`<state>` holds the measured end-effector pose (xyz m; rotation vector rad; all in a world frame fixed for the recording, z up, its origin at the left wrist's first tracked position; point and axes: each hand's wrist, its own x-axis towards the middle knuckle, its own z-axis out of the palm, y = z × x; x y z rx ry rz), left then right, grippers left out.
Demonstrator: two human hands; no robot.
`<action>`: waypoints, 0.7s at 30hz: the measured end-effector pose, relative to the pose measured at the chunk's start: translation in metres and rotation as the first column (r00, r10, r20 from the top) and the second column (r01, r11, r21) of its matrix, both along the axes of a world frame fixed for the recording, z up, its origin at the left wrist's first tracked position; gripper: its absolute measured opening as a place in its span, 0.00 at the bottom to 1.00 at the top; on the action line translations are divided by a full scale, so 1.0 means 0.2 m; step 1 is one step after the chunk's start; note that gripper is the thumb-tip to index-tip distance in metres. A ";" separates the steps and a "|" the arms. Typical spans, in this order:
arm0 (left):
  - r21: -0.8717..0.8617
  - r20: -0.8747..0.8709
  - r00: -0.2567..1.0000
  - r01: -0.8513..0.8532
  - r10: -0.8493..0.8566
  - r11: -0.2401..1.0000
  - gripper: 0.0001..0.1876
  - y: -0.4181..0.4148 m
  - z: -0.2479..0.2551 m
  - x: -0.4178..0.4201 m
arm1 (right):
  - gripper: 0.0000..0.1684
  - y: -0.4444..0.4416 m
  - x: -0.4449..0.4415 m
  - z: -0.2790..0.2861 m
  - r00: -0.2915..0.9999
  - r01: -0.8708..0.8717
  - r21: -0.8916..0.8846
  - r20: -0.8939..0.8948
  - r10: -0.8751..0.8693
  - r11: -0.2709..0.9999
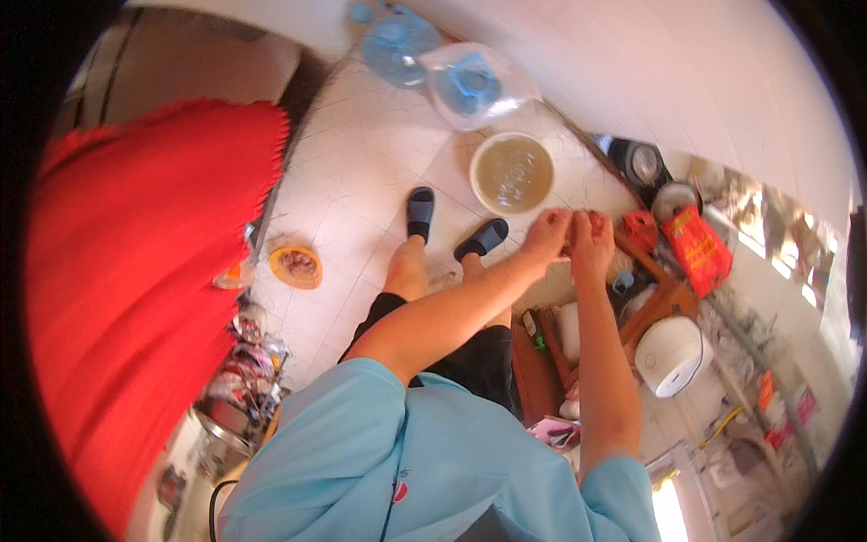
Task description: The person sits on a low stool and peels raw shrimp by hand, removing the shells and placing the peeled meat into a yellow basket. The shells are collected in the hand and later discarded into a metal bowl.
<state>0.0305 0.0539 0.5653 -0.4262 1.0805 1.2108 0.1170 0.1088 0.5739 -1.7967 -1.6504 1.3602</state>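
My left hand (546, 238) and my right hand (592, 245) are side by side in front of me, fingers curled in and nearly touching. Something small and brownish may be between them, but the fingers hide it. Just beyond them on the tiled floor stands a round white basin (474, 175) of cloudy, brownish liquid with bubbles or glints on its surface. My hands appear at its near right side, not in the liquid.
Large plastic water bottles (401, 51) stand past the basin. A red cloth (149, 237) hangs at left, near an orange bowl (274, 263) on the floor. To the right are a wooden shelf (650, 315), a red packet (701, 247) and a white appliance (670, 356). My dark slippers (420, 213) are below.
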 end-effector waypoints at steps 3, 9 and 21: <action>0.055 -0.046 0.993 -0.104 0.106 0.993 0.21 -0.10 0.12 0.03 | 0.10 -0.07 -0.04 0.22 0.996 -0.045 -0.029 -0.074 0.043 0.999; 0.067 -0.212 0.961 -0.165 0.176 0.984 0.21 -0.25 0.42 -0.07 | 0.15 -0.21 -0.25 0.65 0.968 -0.178 -0.103 -0.195 0.155 0.979; 0.110 -0.230 0.777 -0.577 0.585 0.809 0.22 -0.82 0.70 -0.44 | 0.16 -0.61 -0.71 0.81 0.764 -0.631 -0.076 -0.234 0.601 0.772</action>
